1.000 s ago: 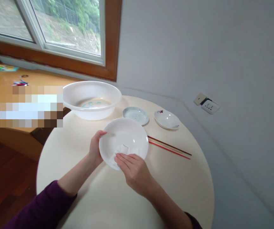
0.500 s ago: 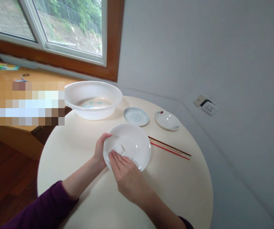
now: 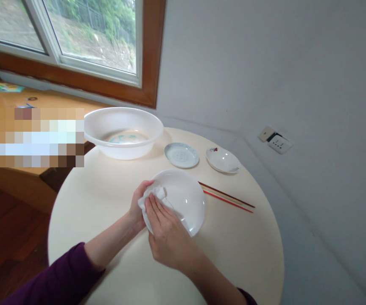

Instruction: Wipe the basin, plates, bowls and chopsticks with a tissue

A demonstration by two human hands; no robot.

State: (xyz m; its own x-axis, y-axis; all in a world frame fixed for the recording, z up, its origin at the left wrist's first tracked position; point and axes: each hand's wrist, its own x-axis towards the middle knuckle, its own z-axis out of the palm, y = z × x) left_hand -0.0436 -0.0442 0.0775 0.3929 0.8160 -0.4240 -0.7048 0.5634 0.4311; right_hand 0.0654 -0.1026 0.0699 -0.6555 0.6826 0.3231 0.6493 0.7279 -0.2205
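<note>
A plain white plate (image 3: pixel 187 192) is tilted toward me above the round table. My left hand (image 3: pixel 137 205) grips its left rim, with the fingers mostly hidden behind it. In my right hand (image 3: pixel 166 237) is a white tissue (image 3: pixel 157 192), pressed by the fingertips onto the left part of the plate's inner face; the tissue's edge reaches the left rim. Past the plate lie a pale blue patterned plate (image 3: pixel 181 155) and a white dish with a red motif (image 3: pixel 223 161). Dark and red chopsticks (image 3: pixel 229 195) rest to the right.
A large translucent white basin (image 3: pixel 124 146) stands at the back left of the cream round table (image 3: pixel 243 250). Beyond it are a wooden desk (image 3: pixel 65 99), partly blurred out, and a window (image 3: pixel 96 34). A wall with a socket (image 3: pixel 280 144) borders the right side.
My right hand has slid the tissue up and left across the plate to its rim. The plate has shifted slightly right and toward me, with my left hand still on it.
</note>
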